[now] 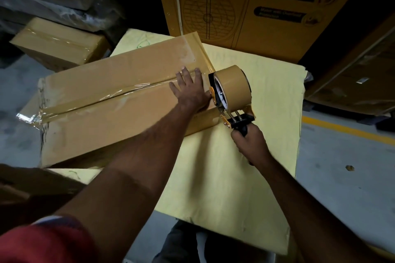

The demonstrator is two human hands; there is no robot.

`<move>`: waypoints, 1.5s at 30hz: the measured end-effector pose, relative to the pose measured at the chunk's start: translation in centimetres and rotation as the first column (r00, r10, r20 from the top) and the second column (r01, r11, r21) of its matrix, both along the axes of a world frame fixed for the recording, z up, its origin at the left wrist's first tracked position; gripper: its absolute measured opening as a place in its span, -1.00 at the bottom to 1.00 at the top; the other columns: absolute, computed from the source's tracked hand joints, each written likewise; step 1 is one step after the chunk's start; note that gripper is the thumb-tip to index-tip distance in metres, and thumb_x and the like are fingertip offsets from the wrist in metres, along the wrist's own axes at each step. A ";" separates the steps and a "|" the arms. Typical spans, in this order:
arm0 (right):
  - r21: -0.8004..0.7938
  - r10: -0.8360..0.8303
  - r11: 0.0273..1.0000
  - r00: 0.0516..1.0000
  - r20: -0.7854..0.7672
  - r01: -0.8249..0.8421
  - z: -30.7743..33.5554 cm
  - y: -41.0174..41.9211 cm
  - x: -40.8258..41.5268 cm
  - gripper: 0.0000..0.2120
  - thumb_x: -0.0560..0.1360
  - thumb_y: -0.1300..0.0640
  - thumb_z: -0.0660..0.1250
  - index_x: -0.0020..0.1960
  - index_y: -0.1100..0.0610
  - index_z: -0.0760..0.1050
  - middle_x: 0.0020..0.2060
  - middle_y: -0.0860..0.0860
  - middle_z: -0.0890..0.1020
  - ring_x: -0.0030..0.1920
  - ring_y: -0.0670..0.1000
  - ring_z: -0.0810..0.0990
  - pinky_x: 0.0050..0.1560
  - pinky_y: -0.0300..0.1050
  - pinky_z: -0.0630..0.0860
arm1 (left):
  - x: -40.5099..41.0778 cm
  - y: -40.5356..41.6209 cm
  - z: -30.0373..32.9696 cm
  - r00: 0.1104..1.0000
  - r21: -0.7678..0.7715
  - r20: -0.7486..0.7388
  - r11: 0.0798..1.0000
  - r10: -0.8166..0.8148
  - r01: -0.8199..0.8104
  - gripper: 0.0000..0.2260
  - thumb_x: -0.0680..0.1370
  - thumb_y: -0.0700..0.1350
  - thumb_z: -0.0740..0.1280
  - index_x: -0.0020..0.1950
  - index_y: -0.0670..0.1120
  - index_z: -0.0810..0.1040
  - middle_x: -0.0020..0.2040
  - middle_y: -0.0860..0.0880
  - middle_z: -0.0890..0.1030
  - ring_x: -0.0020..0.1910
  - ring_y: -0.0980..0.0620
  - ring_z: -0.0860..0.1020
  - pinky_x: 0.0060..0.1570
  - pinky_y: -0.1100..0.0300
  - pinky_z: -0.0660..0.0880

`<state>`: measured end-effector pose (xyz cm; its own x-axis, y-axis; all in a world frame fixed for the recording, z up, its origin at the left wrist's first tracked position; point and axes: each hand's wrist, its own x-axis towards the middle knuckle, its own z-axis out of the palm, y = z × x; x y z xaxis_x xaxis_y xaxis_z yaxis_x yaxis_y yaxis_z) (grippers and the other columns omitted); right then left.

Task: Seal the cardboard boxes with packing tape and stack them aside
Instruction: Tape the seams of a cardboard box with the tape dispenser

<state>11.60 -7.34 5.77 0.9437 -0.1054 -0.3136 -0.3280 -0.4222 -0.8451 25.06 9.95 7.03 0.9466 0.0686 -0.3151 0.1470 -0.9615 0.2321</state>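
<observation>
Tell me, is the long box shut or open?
Shut. The long box has flaps down flat, with shiny tape along the middle seam under the left hand.

Left hand (190,88) flat on box (102,100)

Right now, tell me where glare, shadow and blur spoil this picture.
Head view: glare streaks the clear tape along the long brown cardboard box; the left hand and right hand look slightly motion-soft; upper corners fall into deep shadow; wide-angle distortion bends the printed orange carton behind.
</observation>
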 end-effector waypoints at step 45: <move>0.167 -0.163 0.965 0.959 -0.231 0.204 -11.3 1.3 -3.1 -0.95 0.33 0.11 0.33 -0.28 -0.01 0.48 -0.50 -0.12 0.51 -0.43 -0.03 0.44 -0.29 -0.09 0.39 | -1.3 -0.8 -4.0 0.966 0.159 0.240 0.986 -0.094 0.056 -0.46 0.68 0.12 -0.10 0.64 -0.05 -0.02 0.63 -0.21 -0.02 0.60 -0.25 -0.07 0.52 -0.25 -0.09</move>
<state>8.49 -6.06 -5.56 0.8224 -0.1906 -0.5361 -0.5661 -0.1788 -0.8047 23.77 9.13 3.05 0.9977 0.0231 -0.0639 0.0298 -0.9940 0.1049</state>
